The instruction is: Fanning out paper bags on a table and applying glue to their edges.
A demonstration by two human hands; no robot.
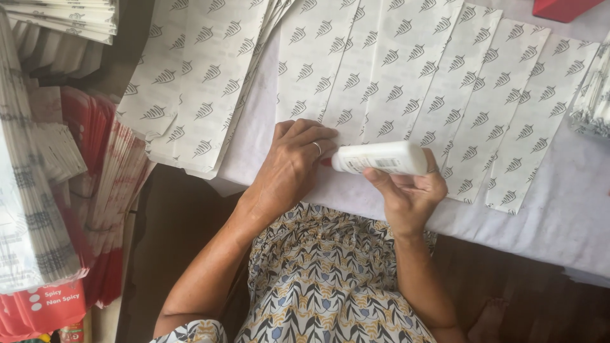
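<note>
Right hand (410, 194) clasps white glue bottle (381, 158) at its body, nozzle to 9 o'clock | left hand (293, 166) rests flat, holding nothing, pressing printed paper sheets (406, 82) on white table (565, 209) | bottle judged light, squeezable, smooth; grip mid-body | sheets thin, flimsy

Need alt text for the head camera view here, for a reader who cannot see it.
The right hand holds a white glue bottle sideways, its red tip near the left hand, which presses flat on white paper sheets printed with a leaf pattern and fanned across a white table. Stacks of red and white paper bags lie at the left.
</note>
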